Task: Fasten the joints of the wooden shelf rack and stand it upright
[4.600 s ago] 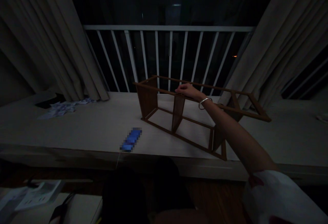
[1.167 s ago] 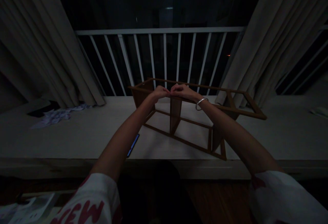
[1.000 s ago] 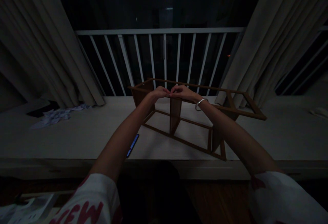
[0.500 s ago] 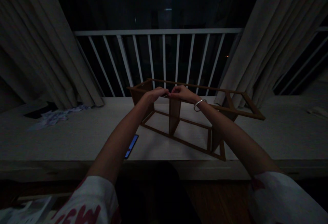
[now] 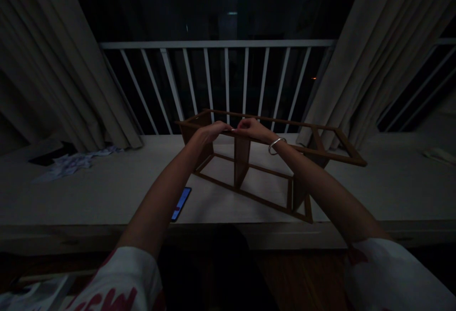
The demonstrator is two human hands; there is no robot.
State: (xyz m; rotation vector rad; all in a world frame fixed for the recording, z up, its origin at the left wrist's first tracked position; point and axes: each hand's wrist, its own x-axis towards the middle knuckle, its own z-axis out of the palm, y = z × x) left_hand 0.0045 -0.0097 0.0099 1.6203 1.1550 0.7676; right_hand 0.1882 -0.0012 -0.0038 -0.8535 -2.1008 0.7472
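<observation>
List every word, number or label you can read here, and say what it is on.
"EW": red letters on the left sleeve, cut by the picture's lower edge; reading uncertain.
Papers on the ledge: print too blurred to read.
Phone: nothing legible on its lit screen.

Shelf frame (image 5: 241,159) = brown wood, smooth w/ a low satin sheen, thin bars & flat panels alike; ledge (image 5: 107,187) looks pale, matt & faintly grainy, painted board or laminate, can't tell which. Curtains (image 5: 71,78) are heavy beige cloth, matt & pleated; railing (image 5: 217,44) has a smooth white painted finish, material underneath unclear; bangle (image 5: 275,146) is shiny silver-tone metal. Phone (image 5: 181,203) has a glossy glass face, papers (image 5: 67,164) are crumpled matt paper, sleeves (image 5: 388,278) are soft white cloth w/ red print, floor (image 5: 302,278) is dark wood w/ slight gloss.
</observation>
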